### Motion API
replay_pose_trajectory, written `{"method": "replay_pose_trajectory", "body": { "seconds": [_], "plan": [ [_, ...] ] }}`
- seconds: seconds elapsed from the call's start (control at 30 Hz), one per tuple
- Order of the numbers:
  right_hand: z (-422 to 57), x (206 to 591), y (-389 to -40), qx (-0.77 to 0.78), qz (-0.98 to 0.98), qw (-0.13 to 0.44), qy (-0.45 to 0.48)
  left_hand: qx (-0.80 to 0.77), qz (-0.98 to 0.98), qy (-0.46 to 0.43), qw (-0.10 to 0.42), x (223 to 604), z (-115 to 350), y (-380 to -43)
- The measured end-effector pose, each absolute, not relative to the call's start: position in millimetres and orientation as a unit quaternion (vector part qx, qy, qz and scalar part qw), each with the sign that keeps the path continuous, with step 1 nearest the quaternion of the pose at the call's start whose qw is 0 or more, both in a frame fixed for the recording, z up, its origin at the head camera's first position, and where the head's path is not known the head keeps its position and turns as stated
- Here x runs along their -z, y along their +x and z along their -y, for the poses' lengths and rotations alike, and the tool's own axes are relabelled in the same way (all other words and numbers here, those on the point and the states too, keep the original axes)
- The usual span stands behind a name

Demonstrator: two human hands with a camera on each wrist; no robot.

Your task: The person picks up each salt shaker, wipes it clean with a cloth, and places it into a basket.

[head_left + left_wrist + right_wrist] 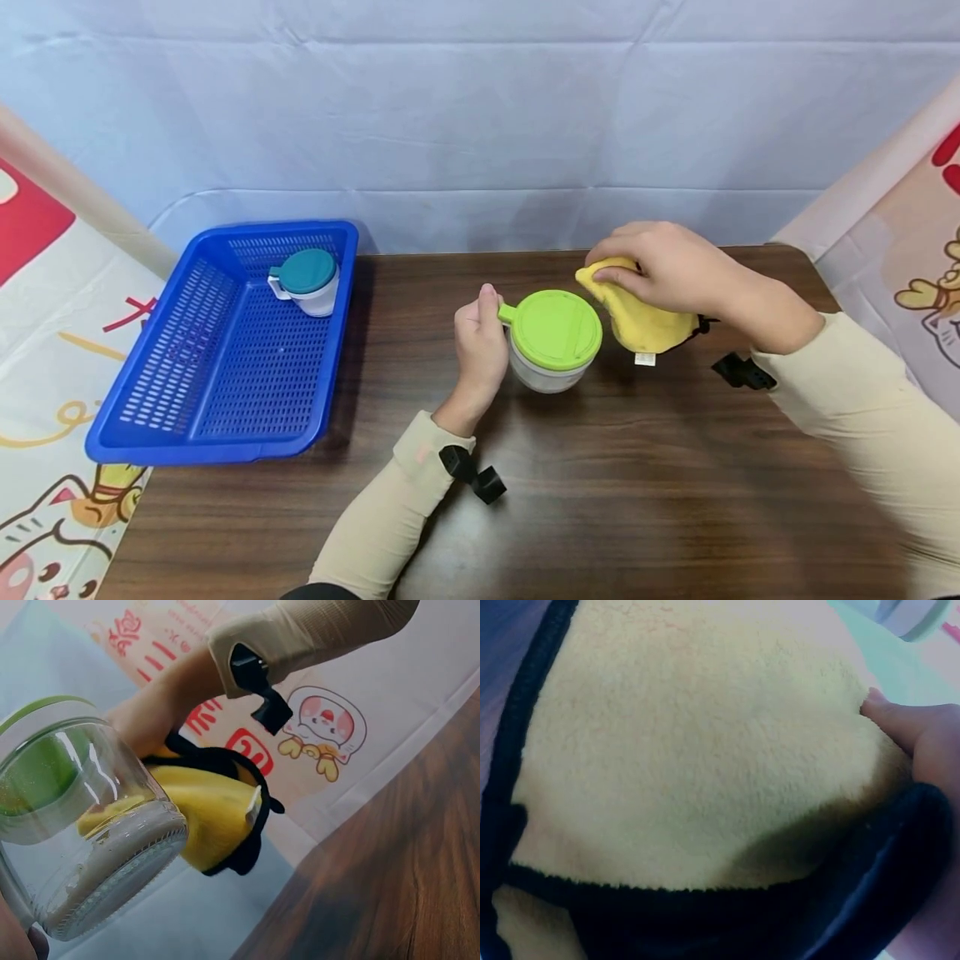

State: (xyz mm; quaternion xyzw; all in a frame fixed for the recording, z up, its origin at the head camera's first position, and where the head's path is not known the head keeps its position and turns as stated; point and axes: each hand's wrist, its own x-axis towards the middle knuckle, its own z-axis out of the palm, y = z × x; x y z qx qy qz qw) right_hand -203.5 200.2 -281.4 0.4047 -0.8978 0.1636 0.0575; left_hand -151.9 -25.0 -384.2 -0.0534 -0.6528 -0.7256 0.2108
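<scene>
A clear glass jar (112,847) with a bright green lid (557,330) is gripped by its handle in my left hand (481,346). The left wrist view shows the jar tilted, with some pale contents near its base. My right hand (667,268) pinches a yellow cleaning cloth (651,323) with black edging and a small white tag. The cloth hangs just right of the jar; whether it touches the glass I cannot tell. In the right wrist view the fuzzy cloth (705,750) fills most of the picture, with the thumb at its edge.
To the left stands a blue plastic basket (217,457). Inside it, at the far right corner, is a smaller jar with a teal lid (307,271). A brown wooden table (600,517) lies beneath, with a pale cloth backdrop (480,125) behind.
</scene>
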Motion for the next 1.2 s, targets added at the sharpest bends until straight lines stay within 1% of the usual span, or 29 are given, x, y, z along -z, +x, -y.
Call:
{"method": "replay_pose_trajectory", "body": {
  "seconds": [0.13,0.3,0.4,0.7,1.03,1.2],
  "plan": [
    [-203,272,-197,-0.158,0.895,0.073,0.411,0.723,0.658,-0.042,0.204,384,26,-153],
    [-199,262,-192,-0.134,0.895,0.072,0.42,0.728,0.657,-0.018,0.196,386,28,-153],
    [-196,255,-189,-0.121,0.891,0.078,0.43,0.73,0.654,-0.022,0.196,385,28,-154],
    [-180,232,-177,-0.107,0.855,0.109,0.495,0.73,0.652,-0.023,0.204,386,28,-155],
    [-136,214,-154,-0.06,0.823,0.061,0.561,0.726,0.656,-0.029,0.202,385,24,-154],
    [-120,218,-148,-0.037,0.812,0.065,0.579,0.728,0.655,-0.034,0.203,384,23,-153]
  ]
}}
